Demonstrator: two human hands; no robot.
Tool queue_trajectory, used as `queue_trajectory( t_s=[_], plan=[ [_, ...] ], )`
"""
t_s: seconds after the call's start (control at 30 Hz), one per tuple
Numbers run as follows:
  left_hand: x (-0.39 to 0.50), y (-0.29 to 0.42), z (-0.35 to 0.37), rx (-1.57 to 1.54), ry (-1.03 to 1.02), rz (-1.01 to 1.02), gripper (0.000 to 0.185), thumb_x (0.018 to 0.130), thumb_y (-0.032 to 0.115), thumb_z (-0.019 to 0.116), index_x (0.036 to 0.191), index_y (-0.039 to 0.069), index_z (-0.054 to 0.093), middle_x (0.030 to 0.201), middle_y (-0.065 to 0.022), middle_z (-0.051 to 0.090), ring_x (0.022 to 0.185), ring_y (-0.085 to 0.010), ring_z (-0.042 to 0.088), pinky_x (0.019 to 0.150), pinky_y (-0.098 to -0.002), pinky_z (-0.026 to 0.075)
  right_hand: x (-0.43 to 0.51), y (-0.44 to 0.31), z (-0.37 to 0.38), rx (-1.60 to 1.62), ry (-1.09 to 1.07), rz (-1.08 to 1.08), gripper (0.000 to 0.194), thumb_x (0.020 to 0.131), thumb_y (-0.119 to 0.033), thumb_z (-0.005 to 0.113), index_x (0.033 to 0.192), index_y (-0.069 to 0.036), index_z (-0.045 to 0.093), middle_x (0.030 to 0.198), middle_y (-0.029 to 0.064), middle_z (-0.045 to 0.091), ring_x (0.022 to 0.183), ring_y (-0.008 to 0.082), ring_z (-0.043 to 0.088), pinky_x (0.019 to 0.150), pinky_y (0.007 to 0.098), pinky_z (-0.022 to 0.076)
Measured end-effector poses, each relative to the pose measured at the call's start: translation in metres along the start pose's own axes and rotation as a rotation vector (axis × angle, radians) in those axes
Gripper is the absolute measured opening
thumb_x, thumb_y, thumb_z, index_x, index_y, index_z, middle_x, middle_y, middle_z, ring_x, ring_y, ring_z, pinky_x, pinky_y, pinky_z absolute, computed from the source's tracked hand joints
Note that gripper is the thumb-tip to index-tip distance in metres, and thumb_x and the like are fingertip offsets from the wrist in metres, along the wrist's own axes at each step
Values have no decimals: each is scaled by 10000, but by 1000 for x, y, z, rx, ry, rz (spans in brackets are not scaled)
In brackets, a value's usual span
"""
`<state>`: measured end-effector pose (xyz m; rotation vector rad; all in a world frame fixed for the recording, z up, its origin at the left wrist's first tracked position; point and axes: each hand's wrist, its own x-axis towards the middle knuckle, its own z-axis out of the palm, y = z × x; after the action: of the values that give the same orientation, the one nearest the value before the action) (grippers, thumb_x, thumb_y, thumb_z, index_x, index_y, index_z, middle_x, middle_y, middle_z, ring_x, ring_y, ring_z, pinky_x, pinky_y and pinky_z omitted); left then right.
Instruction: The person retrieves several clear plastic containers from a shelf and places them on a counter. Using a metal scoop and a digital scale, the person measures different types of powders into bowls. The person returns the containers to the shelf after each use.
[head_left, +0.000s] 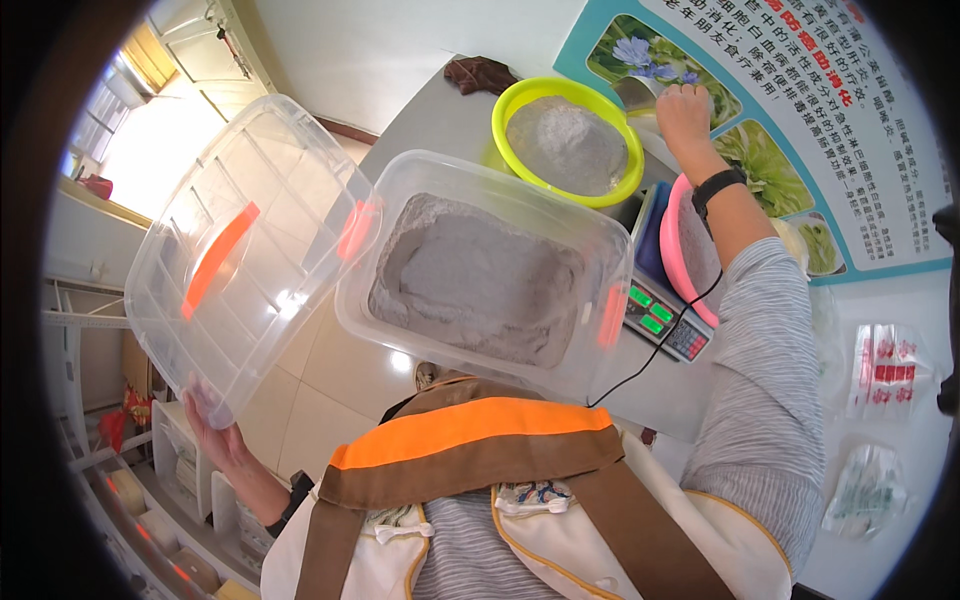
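My left hand (217, 435) grips a corner of a clear plastic lid (247, 262) with an orange handle, held tilted at the left. Before me stands a clear plastic storage box (480, 169) with pink-orange latches, partly filled with greyish powder (480, 262). My right hand (684, 116) reaches to the far right, closed at a metal scoop (637, 93), past a yellow-green basin (517, 172) of grey powder with a paler heap. Under my right forearm, a pink basin (673, 240) with powder rests on a digital scale (660, 319) whose display is lit green.
A dark brown cloth (478, 75) lies at the back of the grey table (420, 112). A black cable (649, 356) runs across the scale's front. A printed poster (825, 150) and plastic bags (889, 371) are at the right. Shelves (180, 450) stand low at the left, and a door (202, 56) is behind.
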<state>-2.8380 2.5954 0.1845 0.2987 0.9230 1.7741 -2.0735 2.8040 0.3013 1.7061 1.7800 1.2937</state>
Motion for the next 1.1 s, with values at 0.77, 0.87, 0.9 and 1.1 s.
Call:
queue_trajectory(
  t_s=[0.77, 0.87, 0.9, 1.1],
  plan=[
    [3, 1, 2, 63, -2, 13, 421, 912, 240, 543, 1241, -12, 472, 1196, -106, 556, 1080, -182, 539, 924, -324, 473, -66, -89, -206, 653, -39, -503, 91, 775, -103, 572, 831, -81, 641, 723, 70, 570, 702, 246, 630, 599, 366, 497],
    [1, 3, -4, 25, -1, 1, 407, 921, 226, 531, 1244, -12, 464, 1202, -106, 558, 1078, -178, 544, 917, -313, 481, -40, -130, -200, 585, -38, -576, 86, 741, -92, 567, 787, -65, 635, 741, 85, 590, 679, 262, 636, 557, 370, 502],
    [2, 3, -5, 6, 1, -3, 402, 924, 221, 526, 1245, -12, 461, 1207, -108, 558, 1078, -177, 546, 913, -310, 485, -34, -143, -198, 593, -23, -610, 87, 729, -88, 570, 777, -60, 637, 745, 91, 594, 673, 267, 637, 542, 370, 501],
    [3, -1, -11, -2, 78, 32, 389, 936, 199, 507, 1256, -12, 440, 1243, -124, 542, 1078, -183, 559, 893, -297, 506, -13, -202, -173, 638, -172, -763, 106, 703, -81, 586, 777, -73, 661, 791, 105, 619, 699, 287, 640, 571, 382, 507]
  ],
)
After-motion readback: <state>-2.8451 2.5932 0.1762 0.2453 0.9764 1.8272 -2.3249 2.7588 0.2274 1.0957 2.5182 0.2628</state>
